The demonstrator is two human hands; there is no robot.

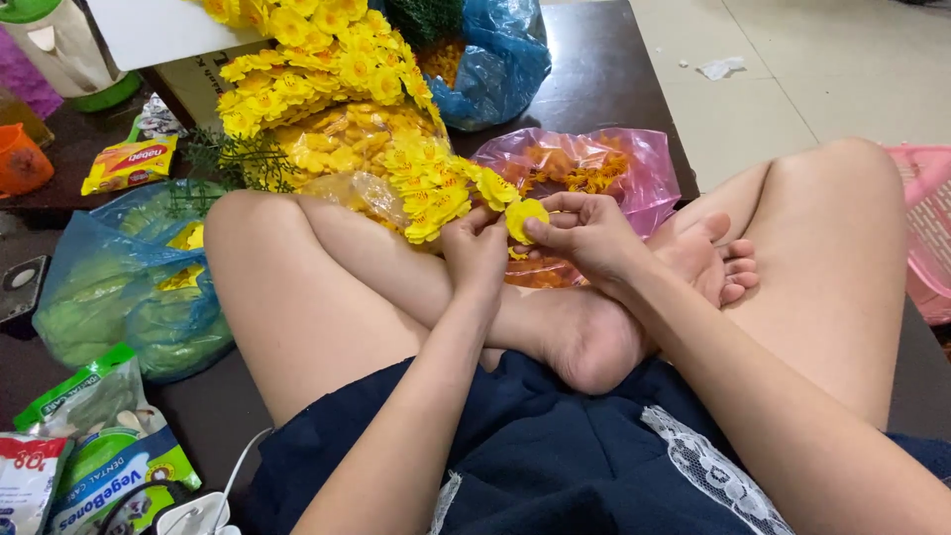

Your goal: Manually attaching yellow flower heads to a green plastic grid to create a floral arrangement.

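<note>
I sit cross-legged on the floor. My left hand (475, 243) and my right hand (584, 233) meet over my crossed legs and both pinch one small yellow artificial flower (525, 216). A long garland of yellow artificial flowers (337, 69) runs from the top of the view down to my left hand, and its lower end (436, 193) touches my fingers. Just behind my right hand lies a pink plastic bag (634, 163) with orange flower pieces inside.
A blue plastic bag (495, 64) with orange pieces sits at the top. Another blue bag with green pieces (129, 287) lies left of my knee. Snack packets (99, 446) lie at lower left, a pink basket (926, 228) stands at the right edge.
</note>
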